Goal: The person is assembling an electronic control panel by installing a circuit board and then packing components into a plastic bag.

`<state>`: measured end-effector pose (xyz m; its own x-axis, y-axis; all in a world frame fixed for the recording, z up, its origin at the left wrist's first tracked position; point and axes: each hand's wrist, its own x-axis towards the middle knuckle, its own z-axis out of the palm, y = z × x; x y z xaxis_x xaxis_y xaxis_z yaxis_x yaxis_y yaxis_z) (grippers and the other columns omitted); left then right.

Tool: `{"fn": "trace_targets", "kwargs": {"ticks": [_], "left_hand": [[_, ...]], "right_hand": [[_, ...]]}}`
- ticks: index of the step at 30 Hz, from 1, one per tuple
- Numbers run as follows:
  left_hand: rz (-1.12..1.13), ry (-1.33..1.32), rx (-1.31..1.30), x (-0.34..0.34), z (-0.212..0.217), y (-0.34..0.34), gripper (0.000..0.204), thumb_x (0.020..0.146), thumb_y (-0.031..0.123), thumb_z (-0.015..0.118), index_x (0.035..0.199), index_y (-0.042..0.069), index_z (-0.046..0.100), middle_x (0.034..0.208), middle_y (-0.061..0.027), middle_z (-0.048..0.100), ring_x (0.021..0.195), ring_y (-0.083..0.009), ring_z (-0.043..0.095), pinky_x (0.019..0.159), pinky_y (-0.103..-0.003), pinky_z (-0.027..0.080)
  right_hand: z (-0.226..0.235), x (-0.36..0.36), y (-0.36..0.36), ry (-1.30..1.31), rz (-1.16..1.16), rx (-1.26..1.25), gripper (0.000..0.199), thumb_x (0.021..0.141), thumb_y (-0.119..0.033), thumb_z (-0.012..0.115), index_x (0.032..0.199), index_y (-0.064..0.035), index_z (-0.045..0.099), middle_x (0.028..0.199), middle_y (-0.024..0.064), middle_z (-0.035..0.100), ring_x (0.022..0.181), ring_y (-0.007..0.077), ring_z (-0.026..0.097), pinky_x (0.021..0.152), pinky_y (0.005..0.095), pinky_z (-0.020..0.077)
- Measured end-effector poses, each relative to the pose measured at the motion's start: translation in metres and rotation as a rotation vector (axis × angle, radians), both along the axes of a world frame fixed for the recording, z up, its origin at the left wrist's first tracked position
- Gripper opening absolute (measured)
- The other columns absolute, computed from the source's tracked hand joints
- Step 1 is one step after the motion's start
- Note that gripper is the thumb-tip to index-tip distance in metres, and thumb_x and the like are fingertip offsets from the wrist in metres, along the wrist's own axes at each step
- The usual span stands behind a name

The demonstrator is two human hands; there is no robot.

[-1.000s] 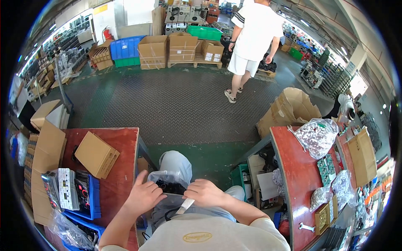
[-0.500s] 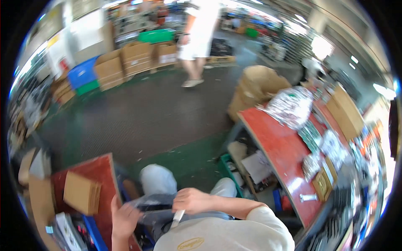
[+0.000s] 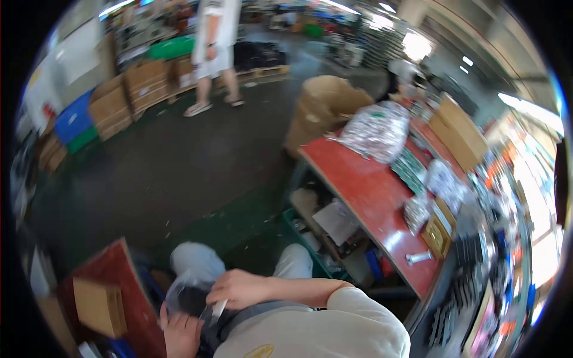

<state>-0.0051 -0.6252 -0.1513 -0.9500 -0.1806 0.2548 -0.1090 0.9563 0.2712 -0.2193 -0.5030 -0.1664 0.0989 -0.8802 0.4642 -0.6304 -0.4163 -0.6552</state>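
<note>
A clear plastic bag (image 3: 186,291) with dark contents lies in my lap between my knees. My right hand (image 3: 239,288) rests on the bag's top and grips a small tool with a pale blade (image 3: 217,310) pointing down. My left hand (image 3: 179,334) is low at the bag's left side, touching the plastic; its fingers are curled around the bag's edge.
A red workbench (image 3: 370,197) on my right carries a silvery bag (image 3: 377,128), green circuit boards (image 3: 412,170), cartons and a metal bolt (image 3: 418,258). A small cardboard box (image 3: 98,307) sits on the red table at my left. A person (image 3: 213,48) stands near stacked cartons (image 3: 134,89).
The view has swung to the right, bringing the right workbench toward the centre. Both hands stay on the bag in my lap, the right still gripping the tool.
</note>
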Motion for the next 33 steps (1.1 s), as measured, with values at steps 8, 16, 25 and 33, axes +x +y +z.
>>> {"fn": "trace_targets", "kwargs": {"ticks": [8,16,25,33], "left_hand": [[-0.115,-0.038,-0.123,0.009,0.005,-0.007,0.021,0.082,0.029,0.058,0.070,0.013,0.055,0.067,-0.0013,0.052,0.075,-0.0176,0.054,0.092,-0.041,0.032],[-0.102,-0.037,-0.094,0.027,-0.002,0.003,0.019,0.083,0.025,0.058,0.070,0.012,0.056,0.067,-0.0013,0.053,0.073,-0.0185,0.054,0.093,-0.041,0.032],[-0.188,-0.018,-0.097,0.039,0.013,-0.005,0.016,0.082,0.023,0.059,0.071,0.011,0.057,0.074,-0.0005,0.052,0.081,-0.0169,0.051,0.095,-0.042,0.031],[-0.205,-0.050,-0.102,0.042,0.019,-0.013,0.017,0.082,0.023,0.059,0.070,0.012,0.054,0.073,-0.0011,0.048,0.083,-0.0164,0.051,0.097,-0.044,0.030]], "right_hand": [[0.011,-0.023,-0.006,0.416,-0.050,0.078,0.024,0.060,-0.011,0.068,0.084,-0.0080,0.062,0.072,0.0067,0.061,0.066,0.0247,0.061,0.060,0.0346,0.0476],[0.020,-0.022,-0.040,0.647,0.202,0.086,0.034,0.060,-0.014,0.070,0.092,-0.0091,0.062,0.064,0.0059,0.057,0.062,0.0216,0.059,0.059,0.0332,0.0450],[0.051,-0.038,-0.026,0.785,0.309,0.084,0.022,0.062,-0.018,0.070,0.077,-0.0104,0.056,0.060,0.0037,0.056,0.059,0.0195,0.058,0.057,0.0320,0.0434],[0.045,-0.040,-0.021,0.706,0.290,0.086,0.016,0.067,-0.017,0.066,0.075,-0.0124,0.053,0.055,0.0020,0.049,0.055,0.0190,0.056,0.053,0.0313,0.0421]]}}
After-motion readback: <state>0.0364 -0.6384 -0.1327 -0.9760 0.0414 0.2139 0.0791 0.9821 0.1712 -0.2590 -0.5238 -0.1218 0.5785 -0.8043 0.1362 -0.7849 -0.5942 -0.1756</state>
